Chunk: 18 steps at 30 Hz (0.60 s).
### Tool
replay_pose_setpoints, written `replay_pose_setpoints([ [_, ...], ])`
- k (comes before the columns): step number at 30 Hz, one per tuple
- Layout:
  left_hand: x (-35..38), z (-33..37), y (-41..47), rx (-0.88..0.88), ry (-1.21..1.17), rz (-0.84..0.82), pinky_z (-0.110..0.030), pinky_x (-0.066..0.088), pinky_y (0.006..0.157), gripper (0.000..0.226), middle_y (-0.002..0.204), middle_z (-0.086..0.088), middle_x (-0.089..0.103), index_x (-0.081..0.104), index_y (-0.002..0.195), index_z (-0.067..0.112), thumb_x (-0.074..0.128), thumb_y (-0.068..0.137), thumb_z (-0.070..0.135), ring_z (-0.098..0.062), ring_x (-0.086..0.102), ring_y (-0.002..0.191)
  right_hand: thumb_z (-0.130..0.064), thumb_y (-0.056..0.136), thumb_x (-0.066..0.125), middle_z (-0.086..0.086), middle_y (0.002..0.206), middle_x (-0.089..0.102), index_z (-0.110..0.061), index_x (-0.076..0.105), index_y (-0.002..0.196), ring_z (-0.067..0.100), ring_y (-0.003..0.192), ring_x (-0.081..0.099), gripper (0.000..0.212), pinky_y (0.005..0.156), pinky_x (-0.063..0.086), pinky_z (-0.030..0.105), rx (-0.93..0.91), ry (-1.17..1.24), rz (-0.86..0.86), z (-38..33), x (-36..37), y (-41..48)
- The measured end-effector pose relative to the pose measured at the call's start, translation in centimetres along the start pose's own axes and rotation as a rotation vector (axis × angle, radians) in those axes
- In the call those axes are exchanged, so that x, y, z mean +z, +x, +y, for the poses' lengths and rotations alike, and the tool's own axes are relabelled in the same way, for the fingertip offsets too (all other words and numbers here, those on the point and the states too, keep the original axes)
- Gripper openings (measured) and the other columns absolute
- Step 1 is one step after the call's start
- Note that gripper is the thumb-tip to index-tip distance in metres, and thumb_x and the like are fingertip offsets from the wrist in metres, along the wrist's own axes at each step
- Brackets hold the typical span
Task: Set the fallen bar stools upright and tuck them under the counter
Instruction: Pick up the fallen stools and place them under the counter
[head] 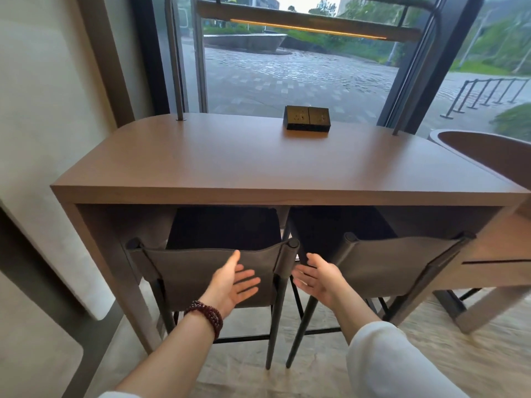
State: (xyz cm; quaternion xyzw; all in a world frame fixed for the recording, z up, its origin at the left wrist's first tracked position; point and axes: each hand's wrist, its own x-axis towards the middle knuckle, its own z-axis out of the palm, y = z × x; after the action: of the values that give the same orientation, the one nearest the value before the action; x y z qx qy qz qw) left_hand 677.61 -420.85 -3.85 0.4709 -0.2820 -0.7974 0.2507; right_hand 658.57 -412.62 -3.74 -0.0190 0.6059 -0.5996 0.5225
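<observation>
left hand, right hand — spread, empty | stools upright under counter

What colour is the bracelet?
Dark red; the bracelet shows best in the head view.

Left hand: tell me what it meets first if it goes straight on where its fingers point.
Probably the left stool's backrest, close ahead of the left hand, though depth is unclear.
</observation>
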Motion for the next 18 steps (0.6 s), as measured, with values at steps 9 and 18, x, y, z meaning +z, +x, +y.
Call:
replay_pose_setpoints([
  [9, 13.5, -4.7, -1.1, 0.039, 0.147, -0.038, -0.038, 0.055, 0.081, 0.046, 0.112, -0.016, 0.062, 0.045, 0.131, 0.000, 0.050, 0.097, 0.030, -0.030, 0.065, 0.096, -0.026, 0.099, 0.049, 0.021, 0.128, 0.057, -0.009, 0.034, 0.144, 0.035, 0.107, 0.062, 0.050, 0.077, 0.056, 0.041, -0.038, 0.010, -0.005, -6.4, -9.7, -0.5],
  [18, 27.0, -9.0, 0.9, 0.005, 0.061, 0.043, -0.042, 0.053, 0.085, 0.047, 0.119, -0.026, 0.052, 0.035, 0.136, 0.004, 0.053, 0.096, 0.023, -0.036, 0.061, 0.097, -0.022, 0.097, 0.053, 0.025, 0.132, 0.050, -0.013, 0.039, 0.138, 0.038, 0.110, 0.057, 0.044, 0.084, 0.055, 0.046, -0.022, -0.028, 0.131, -15.8, -21.6, 1.9],
])
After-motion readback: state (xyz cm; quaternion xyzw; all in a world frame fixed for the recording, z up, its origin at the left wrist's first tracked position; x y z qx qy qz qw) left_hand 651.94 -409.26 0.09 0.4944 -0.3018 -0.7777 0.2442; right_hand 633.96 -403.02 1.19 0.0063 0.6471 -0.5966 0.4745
